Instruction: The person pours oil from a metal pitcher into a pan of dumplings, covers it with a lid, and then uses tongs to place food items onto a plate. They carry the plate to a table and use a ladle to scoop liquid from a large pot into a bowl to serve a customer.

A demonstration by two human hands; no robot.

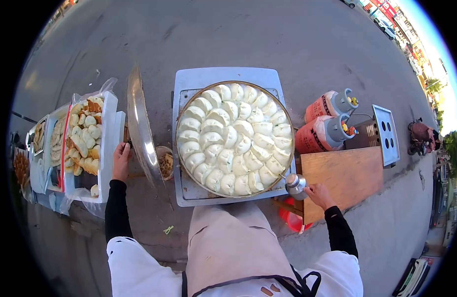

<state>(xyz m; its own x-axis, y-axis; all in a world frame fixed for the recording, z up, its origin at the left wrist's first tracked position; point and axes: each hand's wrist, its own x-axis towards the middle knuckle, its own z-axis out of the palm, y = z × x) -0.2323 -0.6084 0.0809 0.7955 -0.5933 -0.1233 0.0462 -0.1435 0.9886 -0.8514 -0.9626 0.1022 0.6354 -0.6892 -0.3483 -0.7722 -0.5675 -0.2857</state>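
Observation:
A large round pan [181, 161] full of pale dumplings [230, 136] sits on a white square stove [228, 74]. The dumplings lie in rings, touching one another. To the left of the pan, my left hand [121, 161] is closed on the edge side of a shiny domed lid [141, 123], which is held upright on its side. At the pan's lower right rim, my right hand [317, 194] grips a small metal kettle [295, 185], its thin spout pointing toward the dumplings. Whether liquid flows from the spout cannot be made out.
On the left stands a white tray [108, 119] of browned dumplings beside other containers. A small bowl [165, 163] is behind the lid. Two red-and-grey gas cylinders [315, 136], a wooden board [342, 173], a metal box [386, 133] and a red bucket [293, 218] are on the right.

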